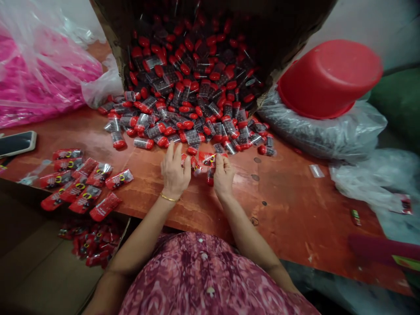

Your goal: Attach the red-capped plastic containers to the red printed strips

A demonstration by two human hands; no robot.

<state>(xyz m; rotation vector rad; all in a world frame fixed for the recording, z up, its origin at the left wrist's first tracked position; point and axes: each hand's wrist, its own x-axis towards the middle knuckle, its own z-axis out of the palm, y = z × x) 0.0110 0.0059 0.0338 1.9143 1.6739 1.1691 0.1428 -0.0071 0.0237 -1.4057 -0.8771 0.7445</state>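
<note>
Both hands work at the middle of a reddish wooden table (288,205). My left hand (173,171), with a gold bangle on the wrist, rests on small red packets, its fingers partly stretched forward. My right hand (223,173) is curled, its fingers pinching a red plastic sachet (206,158) that both hands touch. Just beyond them lies a heap of small clear vials with red caps (183,118), spilling out of a tipped cardboard box (210,48).
Several filled red sachets (82,181) lie at the table's left edge, and more (92,243) sit in a box below. A phone (17,142) lies far left. Pink-filled plastic bags (42,74) stand back left; a red basin (328,78) rests on a grey bag at the right.
</note>
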